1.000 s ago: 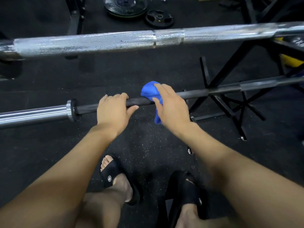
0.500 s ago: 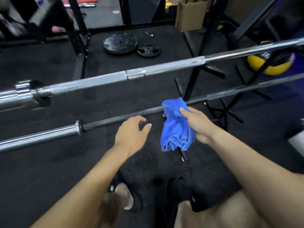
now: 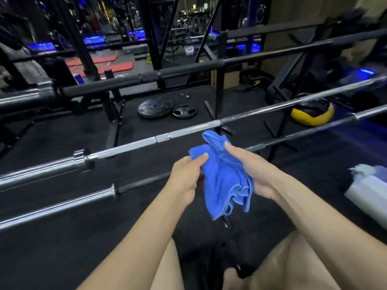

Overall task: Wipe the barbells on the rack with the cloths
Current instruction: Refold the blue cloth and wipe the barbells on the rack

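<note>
Bunching blue cloth (image 3: 225, 176) w/ both hands: left hand (image 3: 185, 177) pinching its top corner, right hand (image 3: 249, 170) curled round far side; held mid-air, off every bar. Progress hard to judge; chrome barbell (image 3: 129, 145) just ahead, black barbell (image 3: 146, 184) below, apparently awaiting wiping. Open floor underneath, rack upright (image 3: 218, 84) behind.

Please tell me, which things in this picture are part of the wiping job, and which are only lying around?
Part of the job:
- blue cloth, held by left hand and right hand
- chrome barbell
- dark barbell below it
- black barbell higher up

Only lying around:
- two weight plates on the floor
- yellow ball
- red mats
- cardboard box
</note>
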